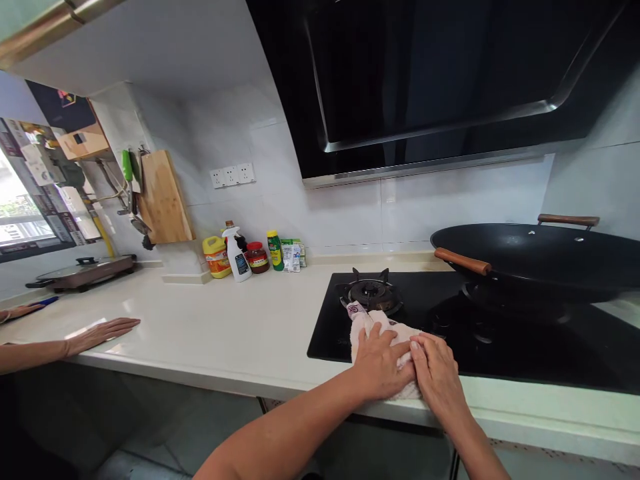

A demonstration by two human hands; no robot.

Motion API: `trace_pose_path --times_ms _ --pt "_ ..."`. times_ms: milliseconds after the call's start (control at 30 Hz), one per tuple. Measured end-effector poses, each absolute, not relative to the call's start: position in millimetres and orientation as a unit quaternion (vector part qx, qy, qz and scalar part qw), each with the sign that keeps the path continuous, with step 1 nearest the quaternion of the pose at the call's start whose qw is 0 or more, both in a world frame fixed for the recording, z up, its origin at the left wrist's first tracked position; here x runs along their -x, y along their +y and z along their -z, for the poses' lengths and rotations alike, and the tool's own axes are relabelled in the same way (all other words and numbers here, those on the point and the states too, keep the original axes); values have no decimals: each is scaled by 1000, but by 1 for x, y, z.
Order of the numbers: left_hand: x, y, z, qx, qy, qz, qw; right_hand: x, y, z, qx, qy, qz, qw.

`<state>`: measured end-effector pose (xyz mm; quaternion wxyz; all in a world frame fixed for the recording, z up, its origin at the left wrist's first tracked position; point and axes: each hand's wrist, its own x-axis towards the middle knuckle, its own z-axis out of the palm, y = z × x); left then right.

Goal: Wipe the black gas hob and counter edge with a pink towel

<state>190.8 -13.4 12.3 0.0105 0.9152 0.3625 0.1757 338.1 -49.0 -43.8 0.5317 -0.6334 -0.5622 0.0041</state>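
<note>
A pale towel with dark markings lies bunched on the front left of the black gas hob, hanging toward the counter's front edge. My left hand presses on top of it, palm down with the fingers spread. Close beside it, my right hand has its fingers curled together at the towel's right side, with the fingertips near my left thumb. Just behind the towel is the left burner with its pan support. The towel's underside is hidden.
A large black wok with wooden handles sits on the right burner. A range hood overhangs the hob. Left along the counter stand a spray bottle, jars and bottles. Another person's hand rests flat there, near an electric pan.
</note>
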Motion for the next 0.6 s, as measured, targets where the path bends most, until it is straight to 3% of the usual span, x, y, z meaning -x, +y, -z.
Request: trace_pose_path --times_ms 600 --pt "-45 12 -24 -809 570 -138 -47 -338 -54 43 650 -615 23 445"
